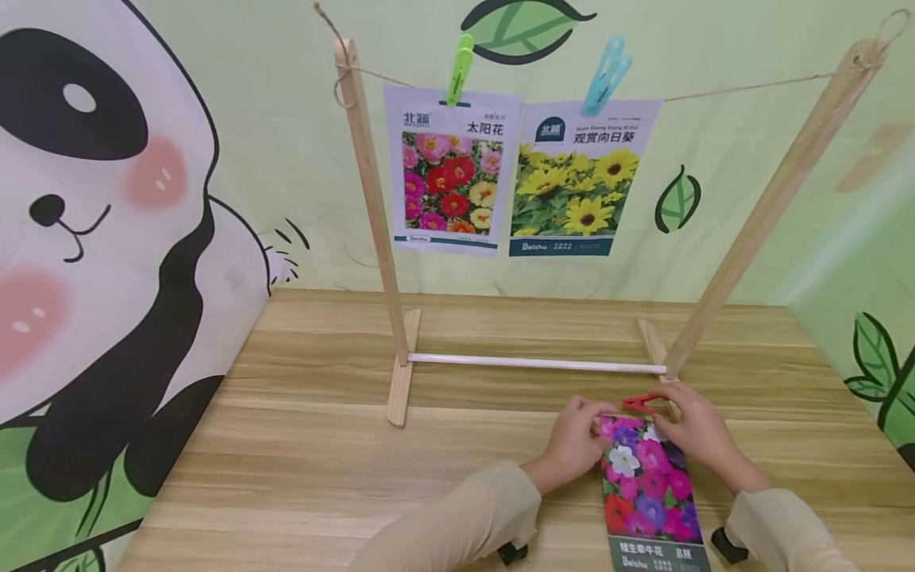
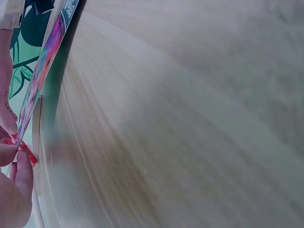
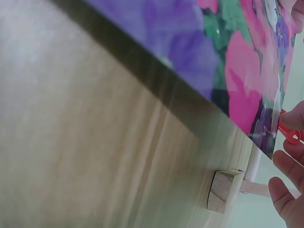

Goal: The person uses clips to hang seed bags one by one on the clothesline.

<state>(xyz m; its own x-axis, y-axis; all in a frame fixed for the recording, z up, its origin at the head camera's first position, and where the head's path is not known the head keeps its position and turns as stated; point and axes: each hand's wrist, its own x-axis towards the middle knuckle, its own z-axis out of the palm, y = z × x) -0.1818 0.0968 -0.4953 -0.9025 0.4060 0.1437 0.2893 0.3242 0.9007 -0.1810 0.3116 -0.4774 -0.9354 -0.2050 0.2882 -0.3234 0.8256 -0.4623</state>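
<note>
A seed packet (image 1: 649,485) printed with pink, purple, red and white flowers is held up above the table at the lower right of the head view. My left hand (image 1: 575,442) pinches its upper left corner between thumb and fingers. At the packet's top edge, my right hand (image 1: 699,429) holds a red clothespin (image 1: 636,403) between thumb and fingers. The same clothespin (image 3: 290,134) shows at the right edge of the right wrist view, close to the packet's edge. Whether its jaws bite on the packet cannot be told.
Behind the hands stands a wooden frame (image 1: 768,218) with a string (image 1: 750,89) across its top. Two packets hang there, a mixed-flower one (image 1: 450,175) under a green clothespin (image 1: 460,70) and a sunflower one (image 1: 582,179) under a blue clothespin (image 1: 606,78). A white rod (image 1: 536,363) joins the posts low down.
</note>
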